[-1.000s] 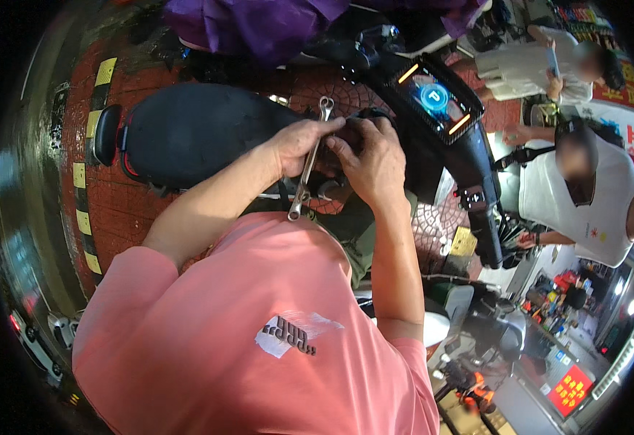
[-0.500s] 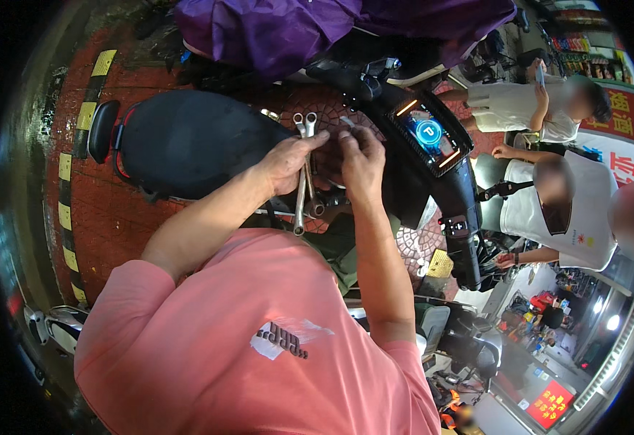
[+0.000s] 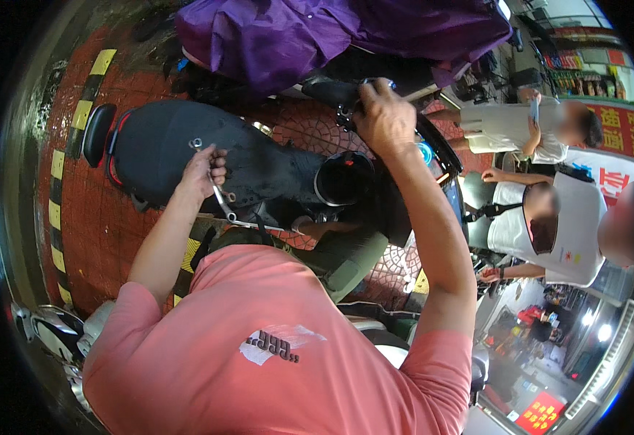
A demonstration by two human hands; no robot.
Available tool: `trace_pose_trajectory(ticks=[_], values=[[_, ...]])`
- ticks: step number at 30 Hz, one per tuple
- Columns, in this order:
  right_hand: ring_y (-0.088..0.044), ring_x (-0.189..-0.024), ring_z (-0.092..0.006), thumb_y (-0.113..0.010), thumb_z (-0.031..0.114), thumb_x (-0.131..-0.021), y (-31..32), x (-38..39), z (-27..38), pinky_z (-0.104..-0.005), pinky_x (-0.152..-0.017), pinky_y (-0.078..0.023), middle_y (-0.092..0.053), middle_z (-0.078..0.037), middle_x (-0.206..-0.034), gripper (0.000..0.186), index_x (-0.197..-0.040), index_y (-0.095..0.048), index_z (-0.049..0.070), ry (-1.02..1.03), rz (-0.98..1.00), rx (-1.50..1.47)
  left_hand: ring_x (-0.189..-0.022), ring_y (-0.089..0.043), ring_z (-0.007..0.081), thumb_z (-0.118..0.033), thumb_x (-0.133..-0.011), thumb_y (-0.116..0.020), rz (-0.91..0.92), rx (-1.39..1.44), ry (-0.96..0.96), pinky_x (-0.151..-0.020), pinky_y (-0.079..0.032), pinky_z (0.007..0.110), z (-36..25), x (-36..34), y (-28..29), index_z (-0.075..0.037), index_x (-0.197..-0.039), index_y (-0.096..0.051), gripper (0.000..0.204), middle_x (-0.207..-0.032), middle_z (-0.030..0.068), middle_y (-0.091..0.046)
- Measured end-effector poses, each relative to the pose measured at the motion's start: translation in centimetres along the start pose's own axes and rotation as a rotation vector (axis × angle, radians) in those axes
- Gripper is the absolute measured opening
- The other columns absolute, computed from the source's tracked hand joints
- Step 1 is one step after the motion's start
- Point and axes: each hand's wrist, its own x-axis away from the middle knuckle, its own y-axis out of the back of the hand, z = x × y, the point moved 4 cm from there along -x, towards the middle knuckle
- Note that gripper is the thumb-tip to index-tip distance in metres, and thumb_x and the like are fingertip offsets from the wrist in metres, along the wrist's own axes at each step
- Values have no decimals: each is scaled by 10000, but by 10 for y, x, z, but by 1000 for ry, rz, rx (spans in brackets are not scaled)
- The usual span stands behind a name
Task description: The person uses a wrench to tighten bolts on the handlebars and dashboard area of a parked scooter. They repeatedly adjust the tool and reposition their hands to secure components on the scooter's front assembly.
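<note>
Combination wrenches (image 3: 222, 203) are gripped in my left hand (image 3: 206, 172), their ring ends sticking out above and below the fist. That hand is over the near edge of a black scooter seat (image 3: 150, 138). My right hand (image 3: 388, 119) reaches forward to the scooter's far handlebar (image 3: 329, 90), fingers curled over its inner end by the controls. Beneath the right forearm, the lit dashboard screen (image 3: 424, 152) is mostly covered. A round, dark, bowl-like part (image 3: 344, 180) sits between seat and steering column; I cannot make out what it is.
A purple cover (image 3: 273, 43) drapes another vehicle just beyond the scooter. To the right, people stand close by, one in a white shirt (image 3: 578, 225). Red paving (image 3: 85, 239) and a black-and-yellow strip (image 3: 56, 188) run along the left. Shopfronts lie at the far right.
My hands have separated. The left has moved left over the seat with the wrenches; the right has gone forward and right onto the far handlebar, covering much of the screen.
</note>
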Motion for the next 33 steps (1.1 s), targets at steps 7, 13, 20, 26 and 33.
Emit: trace_pose_trajectory(ticks=[7,13,20,26,33], values=[[-749,-947,-259,-908,463,-829,-13,-120,-145,-392,-830,-566,-795,-151,-1088,546,-1101,-796,2,-636,-72,-468,-527,-404,91,-402,-1124,-532,-162,-18,-52,-510,-323,287,-5,-10,57,-95,-1020,-642,342,-692,-42,-498],[-707,-920,-260,-975,348,-774,-89,-133,-236,-388,-823,-554,-767,-144,-1090,604,-1120,-767,-101,-1139,-100,-823,-510,-393,98,-436,-1113,-549,-139,68,-29,-483,-291,286,8,-50,66,-98,-1009,-636,364,-685,-34,-468],[-627,-721,-174,-945,404,-801,-113,-154,-248,-338,-662,-480,-752,-68,-889,446,-975,-820,13,-1104,13,-752,-465,-347,89,-456,-1087,-564,-201,-42,-3,-445,-261,294,3,-81,62,-134,-934,-624,361,-630,-60,-415],[-662,-1285,-443,-727,603,-865,-38,-138,-213,-454,-1110,-500,-681,-338,-1338,744,-1340,-729,31,-823,-19,-197,-452,-315,85,-455,-1068,-570,-234,-67,12,-441,-241,295,5,-89,67,-154,-900,-606,347,-624,-62,-411],[-753,-1031,-415,-703,385,-928,-49,-79,-153,-495,-907,-573,-783,-220,-1032,359,-1119,-814,101,-467,364,-389,-478,-356,98,-434,-1048,-574,-223,-99,18,-473,-279,314,4,-101,73,-133,-896,-641,343,-626,-53,-459]])
